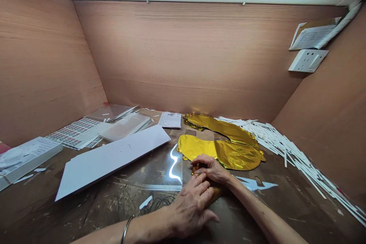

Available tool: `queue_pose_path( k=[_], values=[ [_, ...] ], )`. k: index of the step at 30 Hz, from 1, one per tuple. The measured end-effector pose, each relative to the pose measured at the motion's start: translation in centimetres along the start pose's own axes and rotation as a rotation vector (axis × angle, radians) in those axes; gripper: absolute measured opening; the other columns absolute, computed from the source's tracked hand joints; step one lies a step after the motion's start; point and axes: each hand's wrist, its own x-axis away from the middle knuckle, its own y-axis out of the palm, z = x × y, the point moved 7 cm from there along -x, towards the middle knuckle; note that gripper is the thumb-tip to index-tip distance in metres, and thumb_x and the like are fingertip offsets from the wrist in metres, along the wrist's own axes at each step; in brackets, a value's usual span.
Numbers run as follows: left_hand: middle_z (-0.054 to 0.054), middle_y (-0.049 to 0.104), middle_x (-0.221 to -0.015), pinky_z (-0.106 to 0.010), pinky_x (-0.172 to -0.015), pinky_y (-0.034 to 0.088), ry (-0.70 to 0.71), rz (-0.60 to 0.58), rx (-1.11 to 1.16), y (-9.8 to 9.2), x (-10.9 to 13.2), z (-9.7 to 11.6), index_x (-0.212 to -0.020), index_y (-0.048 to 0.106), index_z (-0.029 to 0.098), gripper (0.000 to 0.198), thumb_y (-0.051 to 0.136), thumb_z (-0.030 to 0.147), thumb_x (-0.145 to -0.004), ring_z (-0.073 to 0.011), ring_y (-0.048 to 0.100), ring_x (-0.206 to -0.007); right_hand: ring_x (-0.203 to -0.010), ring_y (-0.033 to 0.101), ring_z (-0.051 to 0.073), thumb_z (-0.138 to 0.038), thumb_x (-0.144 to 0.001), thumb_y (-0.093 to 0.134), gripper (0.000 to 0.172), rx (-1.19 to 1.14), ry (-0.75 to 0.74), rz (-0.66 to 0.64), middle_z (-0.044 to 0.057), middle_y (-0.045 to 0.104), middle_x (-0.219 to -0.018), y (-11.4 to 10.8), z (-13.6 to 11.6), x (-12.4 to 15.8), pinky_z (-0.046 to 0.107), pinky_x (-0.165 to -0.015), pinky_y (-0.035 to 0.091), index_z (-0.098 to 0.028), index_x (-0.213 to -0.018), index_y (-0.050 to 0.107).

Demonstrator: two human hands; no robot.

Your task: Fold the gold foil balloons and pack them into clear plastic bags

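Note:
My right hand has its fingers curled over a folded piece of gold foil balloon on the table. Just in front of it, my left hand presses its bent fingers on the same foil, thumb sticking out to the side, and a metal bangle circles that wrist. Most of the folded piece is hidden under both hands. Right behind them lies a flat, uninflated gold foil balloon with rounded ends. Farther back, more gold foil balloons are stacked flat in a curved shape.
White sticks are heaped along the right wall. On the left lie a long white card stack, clear plastic bags, printed label sheets and a white box. Thin dark rubber bands lie beside my left forearm.

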Motion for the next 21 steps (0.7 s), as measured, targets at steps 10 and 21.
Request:
queue_pose_path(
  k=[10, 21],
  values=[
    [-0.009, 0.051, -0.107, -0.036, -0.088, 0.033, -0.094, -0.127, 0.027, 1.9, -0.5, -2.2, -0.115, 0.040, 0.016, 0.063, 0.058, 0.053, -0.067, -0.0240, 0.043, -0.098, -0.088, 0.052, 0.021, -0.007, -0.078, 0.038, 0.032, 0.844, -0.282, 0.114, 0.012, 0.060, -0.097, -0.6, -7.3, 9.4, 0.039, -0.077, 0.042, -0.011, -0.104, 0.055],
    [-0.003, 0.051, -0.090, -0.027, -0.074, 0.035, -0.031, -0.187, 0.019, 0.4, -1.9, -2.9, -0.093, 0.047, 0.019, 0.037, 0.061, 0.038, -0.065, -0.0190, 0.041, -0.083, -0.077, 0.058, 0.019, -0.016, -0.085, 0.036, 0.026, 0.745, -0.202, 0.291, 0.009, 0.065, -0.080, 2.2, -6.2, 11.4, 0.033, -0.069, 0.045, -0.015, -0.086, 0.062]
  ],
)
